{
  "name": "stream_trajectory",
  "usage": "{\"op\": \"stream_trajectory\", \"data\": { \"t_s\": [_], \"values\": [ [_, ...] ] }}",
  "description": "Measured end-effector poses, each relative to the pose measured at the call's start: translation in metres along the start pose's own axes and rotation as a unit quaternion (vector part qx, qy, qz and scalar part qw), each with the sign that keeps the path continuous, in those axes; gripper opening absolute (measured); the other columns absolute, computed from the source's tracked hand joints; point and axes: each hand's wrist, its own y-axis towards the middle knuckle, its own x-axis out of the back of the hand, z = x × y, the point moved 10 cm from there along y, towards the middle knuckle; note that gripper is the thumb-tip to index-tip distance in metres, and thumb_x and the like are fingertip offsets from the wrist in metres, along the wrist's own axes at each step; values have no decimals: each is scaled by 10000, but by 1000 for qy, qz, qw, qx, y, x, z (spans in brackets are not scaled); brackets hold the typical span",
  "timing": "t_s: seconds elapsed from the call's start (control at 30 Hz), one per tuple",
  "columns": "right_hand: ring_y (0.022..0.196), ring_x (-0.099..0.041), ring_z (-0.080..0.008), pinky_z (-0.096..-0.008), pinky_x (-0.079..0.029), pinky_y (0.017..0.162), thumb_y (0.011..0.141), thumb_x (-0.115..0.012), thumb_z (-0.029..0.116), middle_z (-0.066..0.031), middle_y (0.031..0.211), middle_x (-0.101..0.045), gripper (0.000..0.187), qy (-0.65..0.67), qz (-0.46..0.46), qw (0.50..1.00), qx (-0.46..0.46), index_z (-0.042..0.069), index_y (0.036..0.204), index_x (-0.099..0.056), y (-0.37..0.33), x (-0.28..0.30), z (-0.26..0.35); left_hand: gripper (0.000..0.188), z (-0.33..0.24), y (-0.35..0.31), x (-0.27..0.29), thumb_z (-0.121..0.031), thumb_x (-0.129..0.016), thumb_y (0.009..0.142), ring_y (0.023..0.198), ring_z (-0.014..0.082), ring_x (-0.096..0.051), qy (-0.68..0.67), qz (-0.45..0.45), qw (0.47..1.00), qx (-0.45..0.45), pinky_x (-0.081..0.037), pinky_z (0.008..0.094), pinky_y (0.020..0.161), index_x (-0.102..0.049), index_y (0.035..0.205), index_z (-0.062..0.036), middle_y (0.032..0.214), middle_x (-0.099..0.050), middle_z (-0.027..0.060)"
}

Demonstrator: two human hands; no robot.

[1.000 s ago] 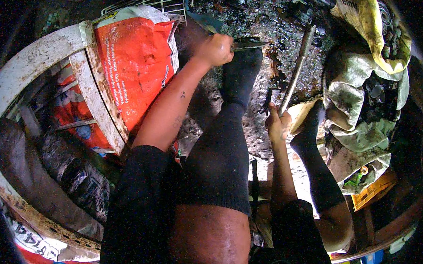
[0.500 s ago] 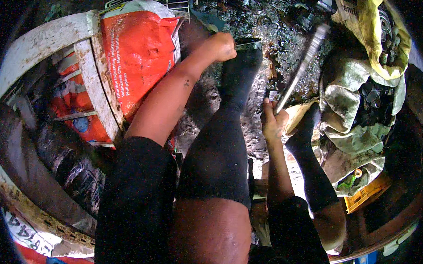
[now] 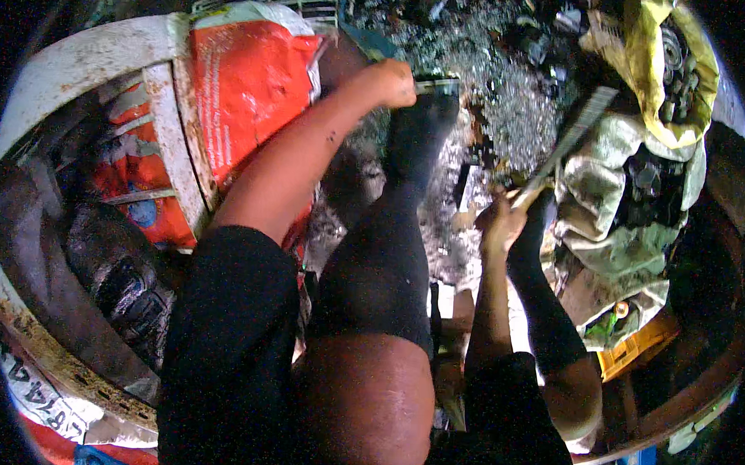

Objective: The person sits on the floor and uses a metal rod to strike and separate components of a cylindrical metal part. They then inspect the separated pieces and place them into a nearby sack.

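My left hand (image 3: 393,85) is closed in a fist at the toe of my black-clad left leg (image 3: 385,266). A thin pale strip (image 3: 439,86) shows beside its knuckles; what the fingers hold is hidden. Further right and nearer, my right hand (image 3: 503,224) is wrapped round a long metal bar (image 3: 569,141). The bar slants up and to the right, and motion blurs it. Between the feet a small dark block-like piece (image 3: 466,187) lies on the pale ground.
Glittering fragments (image 3: 516,89) cover the far ground. A red sack (image 3: 250,86) lies beside a rusty white frame (image 3: 176,116) at left. At right stand a dirty pale sack (image 3: 600,168) of dark parts, a yellow-rimmed bag (image 3: 648,78) and an orange crate (image 3: 633,350).
My right hand has moved slightly right and nearer, and the metal bar has swung down to the right. My left hand has stayed nearly in place.
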Motion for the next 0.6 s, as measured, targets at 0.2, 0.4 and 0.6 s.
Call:
{"op": "stream_trajectory", "data": {
  "t_s": [0.2, 0.4, 0.6],
  "values": [
    [477, -469, -179, -338, -414, 469, 947, -594, 345, -55, 565, -510, 432, 396, -9, 916, 67, 75, 623, -494, 22, 17, 163, 293, 15, -1, -7, -234, -567, 704, 742, 437, -671, -2, -50, 999, -20, -556, 498, 758, -703, 732, 24, 790, -670, 272],
    [617, -610, -204, -333, -467, 537, 918, -645, 333, -122, 671, -637, 374, -243, 213, 944, -65, 3, 742, -632, -15, -73, 18, 312, 24, 15, -20, -231, -566, 712, 816, 418, -685, 16, -8, 1000, 17, -549, 500, 795, -713, 772, 37, 878, -678, 283],
    [352, -355, -94, -284, -290, 358, 922, -641, 246, 35, 468, -401, 340, 71, 71, 971, -217, 127, 620, -537, -29, -28, -6, 310, -23, -41, 92, -299, -669, 747, 670, 293, -682, -95, 2, 995, 22, -558, 419, 649, -712, 811, 1, 775, -699, 176]
  ]
}}
